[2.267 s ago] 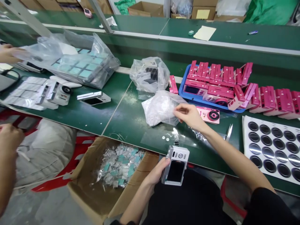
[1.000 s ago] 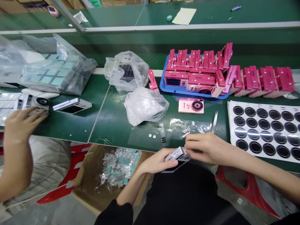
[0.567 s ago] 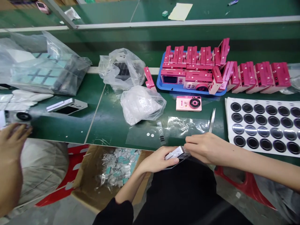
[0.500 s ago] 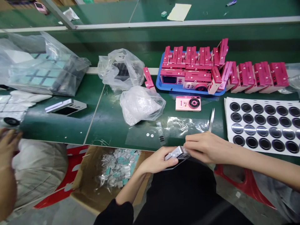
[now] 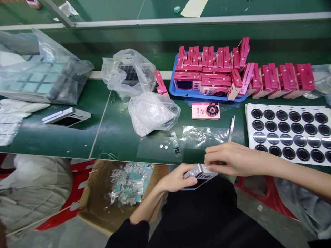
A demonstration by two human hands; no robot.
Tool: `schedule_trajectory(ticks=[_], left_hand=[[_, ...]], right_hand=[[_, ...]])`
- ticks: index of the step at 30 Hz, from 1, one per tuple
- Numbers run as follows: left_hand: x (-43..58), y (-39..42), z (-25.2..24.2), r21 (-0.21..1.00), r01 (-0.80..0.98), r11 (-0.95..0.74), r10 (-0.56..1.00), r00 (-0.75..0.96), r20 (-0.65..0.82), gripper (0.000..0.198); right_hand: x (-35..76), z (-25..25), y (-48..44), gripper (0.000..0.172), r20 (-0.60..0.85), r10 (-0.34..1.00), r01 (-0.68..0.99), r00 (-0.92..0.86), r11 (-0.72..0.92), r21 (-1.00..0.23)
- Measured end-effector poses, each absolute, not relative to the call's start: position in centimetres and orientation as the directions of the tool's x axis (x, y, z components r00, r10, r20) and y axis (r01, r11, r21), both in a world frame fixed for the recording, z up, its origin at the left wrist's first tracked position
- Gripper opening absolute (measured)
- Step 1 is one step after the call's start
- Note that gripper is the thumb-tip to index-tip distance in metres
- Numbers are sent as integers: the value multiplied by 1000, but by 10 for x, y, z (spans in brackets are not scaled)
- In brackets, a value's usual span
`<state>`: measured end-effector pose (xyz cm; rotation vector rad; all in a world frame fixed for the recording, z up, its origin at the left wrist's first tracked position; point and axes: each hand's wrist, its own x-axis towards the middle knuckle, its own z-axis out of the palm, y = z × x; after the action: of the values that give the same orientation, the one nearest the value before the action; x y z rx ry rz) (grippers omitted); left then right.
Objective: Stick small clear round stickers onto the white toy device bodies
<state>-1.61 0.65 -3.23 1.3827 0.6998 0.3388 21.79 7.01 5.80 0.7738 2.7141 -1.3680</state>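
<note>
My left hand is closed around a silver compact camera, thumb across its near side, with buttons and part of a dark screen showing. The fingers of my right hand are pinched together at the camera's upper right edge; anything small between the fingertips is hidden. Metal tweezers stick out beyond the right hand, tips pointing away. Whether that hand holds them or they lie on the bench, I cannot tell. Close by on the bench are a clear film with small white round stickers and a strip of black labels.
Pink cameras fill a blue tray; more stand in a row beside it. One pink camera lies in front. Sheets of black discs lie right. Plastic bags, another silver camera and a carton of scraps are leftward.
The view has shifted slightly, and the camera in my left hand shows more of its buttoned face. A co-worker's hand and a dark round part at far left have gone from view.
</note>
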Motion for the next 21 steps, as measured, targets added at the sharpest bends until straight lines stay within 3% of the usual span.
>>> schedule_trajectory(ticks=[2,5,10,14,17,21], left_hand=[[-13,-3,-35,964,146,220,606,755,-252,81],[-10,-24,-43,920,49,388,627,718,-302,86],[0,-78,-67,682,-303,666,717,509,-475,75],[13,-107,-94,399,-481,781,594,372,-714,71],[22,-107,-112,382,-529,758,566,240,-789,67],[29,-99,-123,409,-546,732,579,180,-795,61]], right_hand=[[220,55,74,16,-281,430,449,-858,363,-816],[224,41,70,32,-339,424,417,-840,104,-903],[217,-14,-1,52,-192,616,82,-764,-202,-976],[185,-69,-77,64,-472,795,-5,-381,-513,-859],[160,-95,-99,62,-539,839,-70,-73,-544,-836],[145,-105,-92,64,-544,837,-155,50,-532,-833]])
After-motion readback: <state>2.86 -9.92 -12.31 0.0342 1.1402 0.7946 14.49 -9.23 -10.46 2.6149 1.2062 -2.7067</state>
